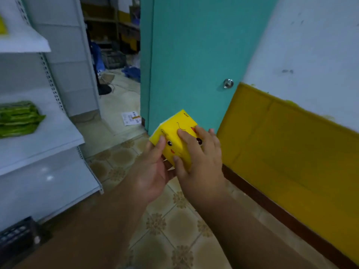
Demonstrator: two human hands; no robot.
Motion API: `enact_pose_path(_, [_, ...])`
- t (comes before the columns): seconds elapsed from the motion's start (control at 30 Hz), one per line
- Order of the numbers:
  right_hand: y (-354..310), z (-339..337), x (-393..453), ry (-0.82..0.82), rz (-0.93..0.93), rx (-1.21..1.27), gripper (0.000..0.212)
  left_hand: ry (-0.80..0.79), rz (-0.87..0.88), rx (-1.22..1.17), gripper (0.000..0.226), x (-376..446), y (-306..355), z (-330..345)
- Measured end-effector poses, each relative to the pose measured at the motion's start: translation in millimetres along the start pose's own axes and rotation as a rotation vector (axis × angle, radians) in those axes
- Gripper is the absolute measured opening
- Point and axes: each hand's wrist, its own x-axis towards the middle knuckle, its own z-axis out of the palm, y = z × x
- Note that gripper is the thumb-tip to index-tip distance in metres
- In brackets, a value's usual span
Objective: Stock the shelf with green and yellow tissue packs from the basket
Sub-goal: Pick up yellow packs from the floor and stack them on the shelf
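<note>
Looking down through the head camera, I see both of my hands meeting on one yellow tissue pack (179, 133) out in front of me, above the patterned floor tiles (174, 226). My left hand (153, 171) cups the pack from below and from its left side, with the thumb curled up onto the printed face near one cartoon eye. My right hand (200, 160) lies over the top and right side, its fingers bent across the printed face and covering part of it. The pack is tilted, one corner pointing up toward the teal door (194, 55) behind it.

On my left stands the white shelf (58, 133). A stack of green tissue packs (18, 118) lies on its middle board, well apart from the yellow pack. On the board above, at the picture's edge, I can make out a sliver of something yellow (3, 26), too cropped to identify. A dark basket (17, 235) sits at the lower left corner, near the foot of the shelf; I cannot tell what is in it.

To my right the wall is white above and yellow panel (291, 152) below. A slip of paper (131, 118) lies on the floor beside the door's edge.
</note>
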Motion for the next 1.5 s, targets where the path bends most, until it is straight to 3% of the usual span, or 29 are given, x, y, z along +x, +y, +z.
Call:
enact_pose_path(0.2, [-21.8,5.1,-37.7,-0.105,-0.111,0.209,0.044,0.189,0.115,-0.193,0.057,-76.9,-1.4,-6.3])
enact_pose_path(0.4, [-97.0,22.2,-47.4,-0.219,-0.182,0.368,0.041,0.494,0.403,-0.041,0.059,-141.3,47.5,-30.5])
enact_pose_path(0.53, [-159.9,42.7,-39.1,-0.204,-0.268,0.490,0.046,0.502,0.571,0.060,0.056,-179.7,96.2,-56.1])
enact_pose_path(0.63, [-214.2,66.4,-39.3,-0.194,-0.266,0.615,0.061,0.549,0.653,0.090,0.051,-211.6,137.0,-82.2])
enact_pose_path(0.73, [-268.6,89.7,-36.9,-0.196,-0.285,0.704,0.069,0.600,0.679,0.076,0.052,-243.7,183.8,-112.2])
enact_pose_path(0.97, [-375.8,121.0,-12.0,-0.198,-0.382,0.855,0.050,0.722,0.619,0.054,0.057,-286.8,293.3,-153.2])
enact_pose_path(1.13, [-432.9,137.6,6.3,-0.093,-0.328,0.901,0.044,0.679,0.678,-0.004,0.050,-294.8,333.5,-159.7])
enact_pose_path(1.33, [-479.9,151.8,33.5,-0.010,-0.294,0.797,0.039,0.531,0.774,-0.005,0.062,-297.3,359.5,-170.9])
enact_pose_path(1.5, [-505.1,172.9,53.3,0.047,-0.363,0.797,0.030,0.593,0.806,0.099,0.054,-278.9,393.7,-184.8])
